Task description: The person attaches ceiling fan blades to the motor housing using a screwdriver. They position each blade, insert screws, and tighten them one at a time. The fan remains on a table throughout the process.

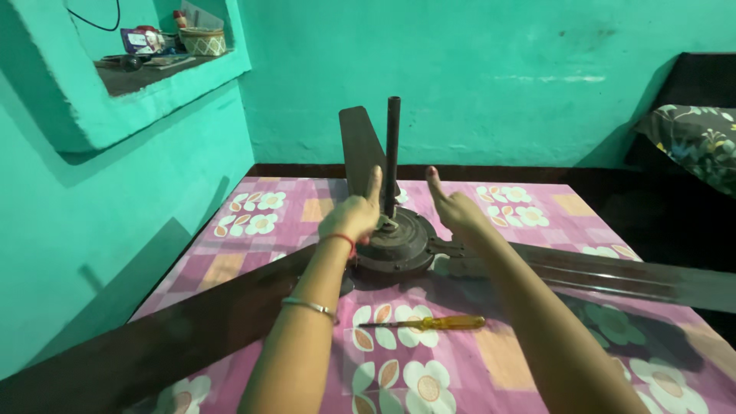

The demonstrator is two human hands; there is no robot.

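Observation:
A dark brown ceiling fan lies on a floral pink cloth (460, 368), its round motor housing (402, 245) in the middle and its down rod (392, 146) standing upright. Three blades spread out: one to the lower left (153, 341), one to the right (636, 276), one toward the back (359, 149). My left hand (354, 216) rests on the motor housing at the base of the rod, thumb up. My right hand (454, 205) hovers just right of the rod, fingers apart, holding nothing. A yellow-handled screwdriver (433, 323) lies on the cloth between my forearms.
Turquoise walls close in at the left and back. A wall niche (153, 73) at upper left holds a small basket (202, 41) and several small items. A dark bed with a floral pillow (694, 138) stands at the right.

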